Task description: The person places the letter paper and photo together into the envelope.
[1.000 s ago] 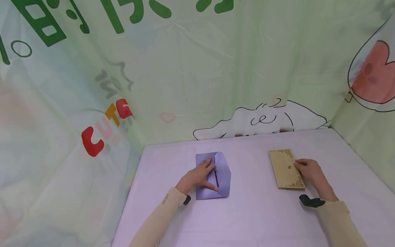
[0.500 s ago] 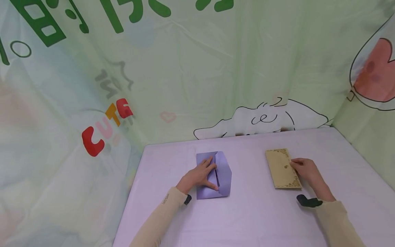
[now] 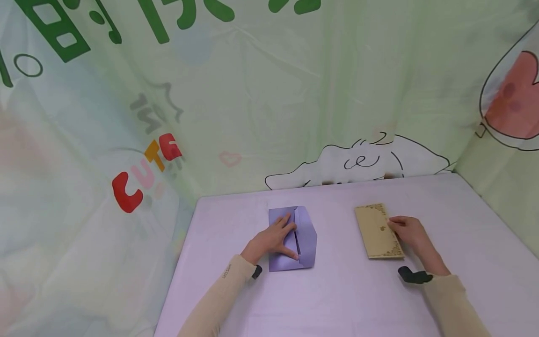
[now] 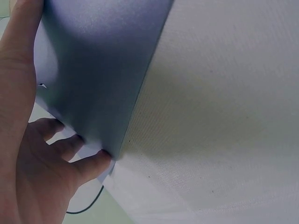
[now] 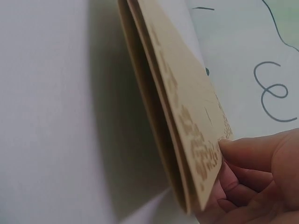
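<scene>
A purple envelope [image 3: 307,238] lies on the table left of centre, its pointed flap opened out to the right. My left hand [image 3: 269,243] rests on it with fingers spread, beside the dark slit of its mouth. In the left wrist view, fingertips touch the envelope [image 4: 103,70] near its edge. Right of the envelope, my right hand [image 3: 414,234] holds a tan folded card [image 3: 375,234] by its right edge. The right wrist view shows thumb and fingers pinching the card [image 5: 191,107], whose layers gape slightly at one side. Brown scrollwork decorates its corners.
A pale lilac cloth covers the table [image 3: 337,299]. Behind it hangs a printed curtain [image 3: 252,93] with cartoon drawings, and another printed sheet [image 3: 84,262] borders the left side. Dark straps circle both wrists.
My right hand has carried the tan card leftward, closer to the envelope. The left hand and the envelope have stayed in place.
</scene>
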A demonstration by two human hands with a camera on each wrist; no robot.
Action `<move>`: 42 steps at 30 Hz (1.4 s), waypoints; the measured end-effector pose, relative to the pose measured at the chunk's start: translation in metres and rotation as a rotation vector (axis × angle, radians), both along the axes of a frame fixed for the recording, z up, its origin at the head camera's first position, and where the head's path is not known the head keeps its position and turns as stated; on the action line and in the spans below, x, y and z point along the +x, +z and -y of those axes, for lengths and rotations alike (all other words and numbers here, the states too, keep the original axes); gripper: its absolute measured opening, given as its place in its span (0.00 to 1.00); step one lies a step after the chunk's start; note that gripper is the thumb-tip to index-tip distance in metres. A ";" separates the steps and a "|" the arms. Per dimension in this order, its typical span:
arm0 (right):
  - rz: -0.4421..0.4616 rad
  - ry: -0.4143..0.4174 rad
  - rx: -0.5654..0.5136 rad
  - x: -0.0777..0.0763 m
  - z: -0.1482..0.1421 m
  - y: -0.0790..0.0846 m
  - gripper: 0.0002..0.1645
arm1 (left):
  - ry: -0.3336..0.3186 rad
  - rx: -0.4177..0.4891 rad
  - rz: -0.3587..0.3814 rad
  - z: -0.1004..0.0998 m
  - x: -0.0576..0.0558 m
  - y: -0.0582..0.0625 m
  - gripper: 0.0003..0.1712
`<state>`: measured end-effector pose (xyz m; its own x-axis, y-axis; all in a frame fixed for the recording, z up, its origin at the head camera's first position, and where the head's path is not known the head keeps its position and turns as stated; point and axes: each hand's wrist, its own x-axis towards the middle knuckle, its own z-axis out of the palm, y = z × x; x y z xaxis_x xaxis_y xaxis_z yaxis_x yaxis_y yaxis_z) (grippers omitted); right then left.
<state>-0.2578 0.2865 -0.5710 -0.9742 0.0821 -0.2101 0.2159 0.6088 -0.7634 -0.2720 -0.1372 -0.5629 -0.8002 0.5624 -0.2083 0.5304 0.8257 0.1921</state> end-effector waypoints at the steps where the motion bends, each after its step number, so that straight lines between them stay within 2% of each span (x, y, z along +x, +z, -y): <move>1: 0.002 -0.004 -0.004 0.000 0.002 0.000 0.30 | 0.000 0.000 0.002 0.000 0.000 0.001 0.54; 11: -0.022 0.006 0.019 -0.003 0.015 -0.005 0.28 | -0.006 0.013 -0.004 0.001 -0.002 -0.003 0.52; 17: -0.041 0.026 0.015 0.000 0.023 -0.004 0.27 | -0.025 0.014 -0.019 0.002 -0.002 -0.003 0.52; 23: -0.060 0.039 0.010 0.001 0.033 0.001 0.27 | -0.013 0.021 -0.026 0.002 -0.001 -0.001 0.52; 35: -0.048 0.063 -0.035 -0.003 0.063 0.008 0.26 | -0.015 0.030 -0.025 0.003 -0.001 -0.002 0.52; 42: -0.037 0.100 -0.047 -0.005 0.079 0.008 0.25 | -0.017 0.026 -0.024 0.002 -0.001 0.000 0.52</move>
<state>-0.2627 0.2077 -0.5633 -0.9842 -0.0250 -0.1753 0.1272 0.5890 -0.7981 -0.2732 -0.1394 -0.5626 -0.7948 0.5812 -0.1745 0.5492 0.8113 0.2003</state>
